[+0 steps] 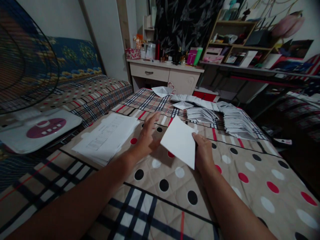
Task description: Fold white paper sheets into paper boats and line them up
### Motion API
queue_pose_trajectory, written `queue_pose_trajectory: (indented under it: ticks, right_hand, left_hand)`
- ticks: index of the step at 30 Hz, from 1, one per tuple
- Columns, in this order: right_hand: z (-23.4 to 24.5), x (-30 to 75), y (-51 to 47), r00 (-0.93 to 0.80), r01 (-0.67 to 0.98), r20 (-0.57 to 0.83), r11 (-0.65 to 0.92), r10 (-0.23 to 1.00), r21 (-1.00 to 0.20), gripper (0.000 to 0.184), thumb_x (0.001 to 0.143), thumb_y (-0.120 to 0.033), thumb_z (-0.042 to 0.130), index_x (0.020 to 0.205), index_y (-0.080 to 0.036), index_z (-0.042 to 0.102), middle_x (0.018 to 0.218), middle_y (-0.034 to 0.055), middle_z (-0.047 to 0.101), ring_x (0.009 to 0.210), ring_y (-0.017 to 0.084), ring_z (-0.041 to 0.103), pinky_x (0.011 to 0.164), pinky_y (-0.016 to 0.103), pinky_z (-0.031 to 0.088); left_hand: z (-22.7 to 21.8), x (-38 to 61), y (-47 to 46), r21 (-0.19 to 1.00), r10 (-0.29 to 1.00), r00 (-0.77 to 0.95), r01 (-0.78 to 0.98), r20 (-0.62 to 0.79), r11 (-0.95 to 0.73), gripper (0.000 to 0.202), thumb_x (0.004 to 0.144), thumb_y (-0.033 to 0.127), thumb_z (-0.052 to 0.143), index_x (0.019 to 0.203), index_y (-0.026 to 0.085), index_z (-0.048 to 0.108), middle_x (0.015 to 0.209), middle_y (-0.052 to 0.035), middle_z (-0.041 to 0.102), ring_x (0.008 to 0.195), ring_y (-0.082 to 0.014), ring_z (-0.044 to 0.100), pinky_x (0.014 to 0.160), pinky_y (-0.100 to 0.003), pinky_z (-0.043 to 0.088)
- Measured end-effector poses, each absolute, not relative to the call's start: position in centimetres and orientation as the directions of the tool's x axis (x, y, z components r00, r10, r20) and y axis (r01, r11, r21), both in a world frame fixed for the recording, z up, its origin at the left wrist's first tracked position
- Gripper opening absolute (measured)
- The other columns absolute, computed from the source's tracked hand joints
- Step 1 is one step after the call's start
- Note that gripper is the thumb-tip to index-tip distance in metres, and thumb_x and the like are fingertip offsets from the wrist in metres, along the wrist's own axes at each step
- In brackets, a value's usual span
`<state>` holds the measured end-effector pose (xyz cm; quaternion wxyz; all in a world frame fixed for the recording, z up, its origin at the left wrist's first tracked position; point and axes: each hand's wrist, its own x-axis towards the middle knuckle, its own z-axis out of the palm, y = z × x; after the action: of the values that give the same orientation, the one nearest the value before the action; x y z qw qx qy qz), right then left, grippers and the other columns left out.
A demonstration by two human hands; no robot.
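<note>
My right hand [204, 151] pinches the right edge of a folded sheet of white paper [180, 141], held tilted just above the bedspread. My left hand [150, 133] is beside the sheet's left corner, fingers stretched forward and apart from one another, slightly blurred; whether its palm side touches the sheet I cannot tell. To the left lies a stack of printed paper sheets [107, 131] with a table on the top page. Beyond my hands are several piles of folded papers [237, 121], and a folded paper piece [162, 91] lies at the far edge.
A patterned bedspread [163, 185] with dots and plaid bands covers the bed. At the left stands a fan [46, 128] with a white base. A cream dresser [150, 71] holding bottles and boxes is at the back, with a wooden shelf [240, 46] to its right.
</note>
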<state>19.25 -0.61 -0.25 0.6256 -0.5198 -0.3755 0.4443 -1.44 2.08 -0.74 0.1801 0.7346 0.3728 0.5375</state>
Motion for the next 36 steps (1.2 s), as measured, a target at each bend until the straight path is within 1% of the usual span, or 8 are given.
queue_pose_trajectory:
  ticks: [3,6,9,12,15,23,29,36]
  right_hand:
    - [0.1,18.7,-1.0,0.283,-0.142,-0.053,-0.013,0.958,-0.99,0.034,0.071,-0.04,0.068,0.052,-0.02,0.047,0.042,-0.0065,0.043,0.037,0.007,0.032,0.036,0.022,0.022]
    - [0.1,18.8,-1.1,0.289,-0.024,0.004,0.011,0.957,-1.0,0.037,0.075,-0.04,0.065,0.05,-0.02,0.046,0.041,-0.0067,0.04,0.037,0.008,0.029,0.037,0.023,0.021]
    - [-0.5,19.5,-0.7,0.328,0.123,0.116,0.08,0.938,-0.989,0.033,0.079,-0.04,0.061,0.055,-0.019,0.052,0.045,-0.0054,0.044,0.04,0.009,0.034,0.039,0.023,0.025]
    - [-1.6,20.2,-0.1,0.355,0.236,0.232,0.153,0.906,-0.959,0.015,0.077,-0.03,0.061,0.085,-0.018,0.067,0.07,-0.0006,0.063,0.049,0.012,0.049,0.046,0.024,0.037]
    - [-2.3,20.4,0.3,0.214,0.405,0.369,0.262,0.905,-0.876,0.028,0.072,-0.02,0.06,0.097,-0.021,0.071,0.096,0.0049,0.068,0.062,0.014,0.057,0.06,0.03,0.048]
    - [-0.8,19.5,-0.4,-0.154,0.401,0.456,0.478,0.876,-0.782,0.019,0.077,-0.02,0.064,0.09,-0.026,0.077,0.104,0.0061,0.069,0.1,0.023,0.063,0.091,0.04,0.048]
    - [-0.9,19.6,-0.6,-0.219,0.471,0.368,0.429,0.903,-0.771,0.023,0.084,-0.031,0.062,0.065,-0.021,0.069,0.07,0.0025,0.065,0.067,0.018,0.057,0.063,0.029,0.043]
    - [-1.6,19.1,-0.3,-0.016,0.652,0.286,0.227,0.958,-0.724,0.035,0.086,-0.039,0.056,0.056,-0.02,0.055,0.052,-0.002,0.05,0.052,0.014,0.044,0.051,0.026,0.026]
  left_hand:
    - [0.0,-1.8,1.4,0.436,0.573,0.306,0.414,0.76,-0.799,0.056,0.077,0.034,0.073,0.131,0.032,0.056,0.152,-0.0096,0.038,0.134,-0.0301,0.04,0.106,-0.049,0.038]
    - [0.6,-2.1,1.1,0.317,0.446,0.544,0.318,0.711,-0.893,0.019,0.083,0.029,0.067,0.101,0.031,0.074,0.127,-0.0054,0.065,0.128,-0.0271,0.048,0.107,-0.048,0.036]
    - [0.8,-2.3,1.0,0.345,0.458,0.652,0.304,0.604,-0.888,0.017,0.086,0.027,0.063,0.099,0.03,0.074,0.106,-0.0052,0.074,0.116,-0.0255,0.057,0.101,-0.045,0.04]
    - [0.6,-2.3,1.2,0.369,0.565,0.615,0.428,0.55,-0.825,0.015,0.083,0.029,0.066,0.095,0.026,0.075,0.102,-0.0072,0.075,0.11,-0.0264,0.059,0.098,-0.044,0.041]
    - [0.0,-2.5,1.7,0.364,0.612,0.548,0.499,0.571,-0.786,0.018,0.079,0.017,0.065,0.093,0.024,0.075,0.098,-0.007,0.075,0.102,-0.025,0.062,0.092,-0.041,0.044]
    - [-1.6,-2.6,3.1,0.543,0.683,0.431,0.414,0.59,-0.731,0.031,0.072,0.002,0.059,0.085,0.024,0.077,0.085,-0.004,0.076,0.083,-0.0188,0.066,0.085,-0.036,0.049]
    - [-1.5,-2.8,3.3,0.743,0.791,0.483,0.354,0.375,-0.568,0.006,0.074,0.023,0.073,0.078,0.022,0.077,0.082,-0.005,0.073,0.077,-0.0162,0.066,0.072,-0.027,0.05]
    - [-1.2,-3.3,3.8,0.891,0.938,0.336,0.393,0.089,-0.225,0.022,0.072,0.034,0.071,0.08,0.015,0.077,0.076,-0.0075,0.075,0.065,-0.0188,0.066,0.058,-0.026,0.048]
